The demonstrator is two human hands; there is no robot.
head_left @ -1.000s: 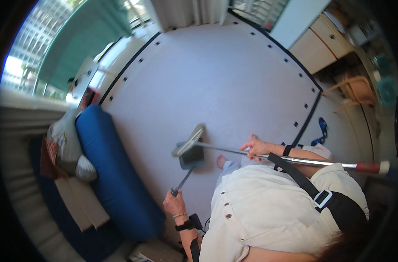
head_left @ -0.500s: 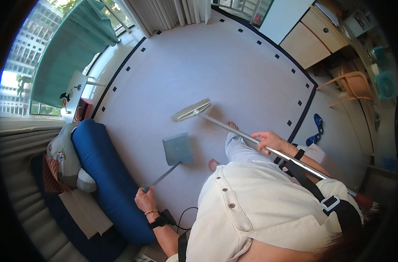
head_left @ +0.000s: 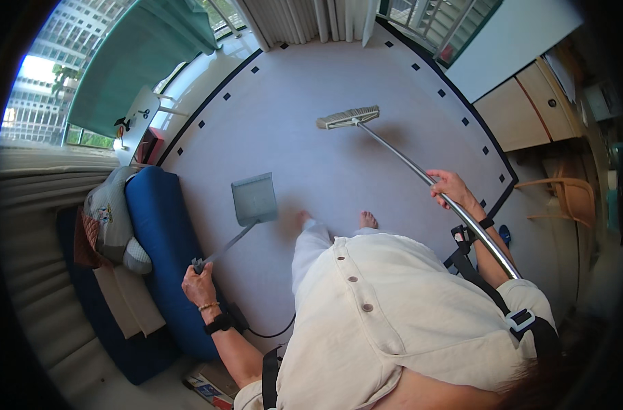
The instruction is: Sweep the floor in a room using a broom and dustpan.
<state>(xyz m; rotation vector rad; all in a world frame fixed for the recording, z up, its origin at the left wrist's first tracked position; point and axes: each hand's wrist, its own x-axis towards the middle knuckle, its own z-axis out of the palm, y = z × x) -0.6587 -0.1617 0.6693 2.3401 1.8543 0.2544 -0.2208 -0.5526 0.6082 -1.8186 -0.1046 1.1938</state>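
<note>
My left hand is closed round the grey handle end of a long-handled dustpan. Its grey-green pan hangs out ahead of me, left of my feet. In my right hand is the shiny metal pole of a broom, which slants back under my right arm. The broom's pale bristled head points away from me, farther out than the dustpan and to its right. A shadow lies on the floor beside the broom head, which seems to be off the floor. Both my bare feet show beyond my cream shirt.
The pale floor has a dark border with small black squares. To the left lies a blue bolster on a sofa with cushions. A small white table stands by the window. On the right are a wooden cabinet and an orange chair.
The broom head has swung away from me and to the right. The dustpan has shifted left and farther out, with my left hand. One foot has stepped forward, and the whole view has shifted.
</note>
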